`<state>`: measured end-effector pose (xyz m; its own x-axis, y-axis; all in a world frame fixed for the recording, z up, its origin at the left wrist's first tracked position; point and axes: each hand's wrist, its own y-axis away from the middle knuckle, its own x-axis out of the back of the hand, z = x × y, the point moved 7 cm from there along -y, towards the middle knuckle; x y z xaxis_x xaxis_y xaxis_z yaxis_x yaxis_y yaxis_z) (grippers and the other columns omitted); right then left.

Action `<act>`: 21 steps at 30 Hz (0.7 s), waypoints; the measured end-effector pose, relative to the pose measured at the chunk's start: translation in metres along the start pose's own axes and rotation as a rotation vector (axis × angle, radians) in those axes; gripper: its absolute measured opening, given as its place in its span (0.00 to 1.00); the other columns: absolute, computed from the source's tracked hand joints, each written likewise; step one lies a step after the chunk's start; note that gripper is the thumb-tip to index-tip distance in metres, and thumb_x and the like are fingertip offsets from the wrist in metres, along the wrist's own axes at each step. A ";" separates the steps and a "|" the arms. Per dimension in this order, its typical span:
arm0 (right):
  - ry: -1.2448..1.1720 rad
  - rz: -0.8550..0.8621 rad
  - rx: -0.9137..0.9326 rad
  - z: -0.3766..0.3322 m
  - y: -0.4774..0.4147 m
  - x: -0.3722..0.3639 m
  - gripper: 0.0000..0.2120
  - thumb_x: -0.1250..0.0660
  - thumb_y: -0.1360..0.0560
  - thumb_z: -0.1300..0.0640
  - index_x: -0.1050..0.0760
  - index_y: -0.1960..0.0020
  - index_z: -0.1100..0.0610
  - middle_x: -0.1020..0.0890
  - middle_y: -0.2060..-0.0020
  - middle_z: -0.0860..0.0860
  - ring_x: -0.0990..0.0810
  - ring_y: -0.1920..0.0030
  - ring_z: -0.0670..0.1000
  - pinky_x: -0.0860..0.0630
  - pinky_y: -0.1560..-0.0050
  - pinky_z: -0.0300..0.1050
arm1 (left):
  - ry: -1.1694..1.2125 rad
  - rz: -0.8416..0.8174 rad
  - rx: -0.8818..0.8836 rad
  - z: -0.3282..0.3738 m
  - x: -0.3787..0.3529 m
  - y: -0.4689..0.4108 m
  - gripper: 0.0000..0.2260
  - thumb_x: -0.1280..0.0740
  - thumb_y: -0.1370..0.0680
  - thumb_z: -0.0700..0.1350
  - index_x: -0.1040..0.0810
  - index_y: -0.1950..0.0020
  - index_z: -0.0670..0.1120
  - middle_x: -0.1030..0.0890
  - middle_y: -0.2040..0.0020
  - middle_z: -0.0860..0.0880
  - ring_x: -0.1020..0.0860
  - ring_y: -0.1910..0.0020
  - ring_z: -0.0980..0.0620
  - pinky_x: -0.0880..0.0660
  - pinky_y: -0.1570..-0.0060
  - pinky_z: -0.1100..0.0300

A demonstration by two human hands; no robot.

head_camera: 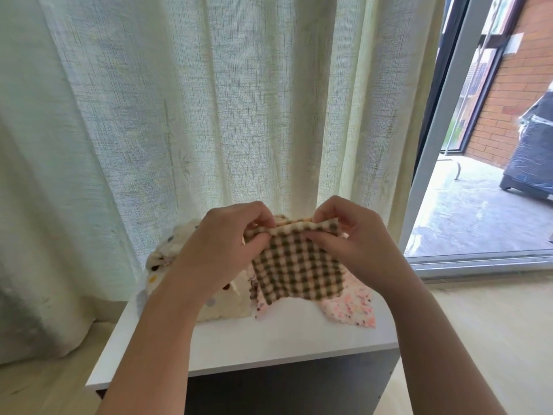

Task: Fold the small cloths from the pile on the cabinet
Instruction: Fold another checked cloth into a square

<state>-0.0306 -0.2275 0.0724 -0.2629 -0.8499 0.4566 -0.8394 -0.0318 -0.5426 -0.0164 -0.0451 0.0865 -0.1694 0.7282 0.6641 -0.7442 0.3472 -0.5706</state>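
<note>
Pale curtains (209, 100) fill the background, with an open sliding door (443, 145) to a balcony at the right. Below them stands a white cabinet (269, 345), its top carrying the pile: a cream spotted cloth (224, 307) on the left and a pink speckled cloth (353, 307) on the right, both lying loose and unfolded. Above the pile, clear of the cabinet top, hangs a brown-and-cream checked cloth (296, 271). The left hand (221, 244) and right hand (359, 241) each pinch its upper edge, fingers (326, 215) curled behind and thumbs in front. That gripped edge runs straight across from one hand to the other, near level. The rest of the cloth drops from it, its free lower edge hanging just over the pink cloth. Both hands sit equally close, one at each upper corner, so the fold probably turns on that edge: either the corners come together, or the edge goes down to meet the hanging one.
</note>
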 end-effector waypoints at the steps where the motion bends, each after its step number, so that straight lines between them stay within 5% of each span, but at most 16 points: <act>1: 0.033 -0.004 -0.004 0.002 0.000 0.000 0.09 0.25 0.30 0.55 0.24 0.61 0.45 0.20 0.64 0.40 0.22 0.60 0.41 0.27 0.56 0.36 | 0.004 0.014 -0.008 0.001 0.002 0.000 0.09 0.29 0.27 0.39 0.20 0.56 0.53 0.19 0.60 0.60 0.22 0.54 0.59 0.28 0.55 0.73; 7: 0.129 -0.044 0.005 0.006 0.000 0.000 0.06 0.24 0.30 0.55 0.18 0.57 0.45 0.16 0.61 0.38 0.19 0.54 0.37 0.27 0.50 0.27 | -0.045 0.010 -0.022 -0.001 0.005 0.000 0.09 0.29 0.27 0.36 0.20 0.58 0.51 0.18 0.60 0.56 0.22 0.58 0.55 0.26 0.54 0.67; 14: 0.142 0.019 0.015 0.004 -0.002 0.005 0.10 0.22 0.32 0.59 0.19 0.61 0.45 0.16 0.61 0.40 0.18 0.53 0.39 0.27 0.47 0.29 | -0.089 -0.102 0.028 -0.008 -0.003 0.003 0.10 0.30 0.27 0.39 0.22 0.58 0.56 0.21 0.62 0.56 0.23 0.63 0.57 0.27 0.62 0.67; 21: 0.155 0.032 0.011 0.004 -0.001 0.009 0.07 0.24 0.30 0.57 0.18 0.59 0.45 0.16 0.60 0.38 0.19 0.52 0.36 0.30 0.45 0.24 | -0.159 -0.111 -0.003 -0.013 -0.006 0.000 0.06 0.29 0.26 0.40 0.17 0.54 0.51 0.20 0.61 0.57 0.22 0.60 0.58 0.25 0.57 0.64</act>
<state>-0.0302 -0.2372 0.0748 -0.3605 -0.7595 0.5414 -0.8242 -0.0123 -0.5661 -0.0072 -0.0419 0.0762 -0.1863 0.5827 0.7910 -0.7624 0.4221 -0.4905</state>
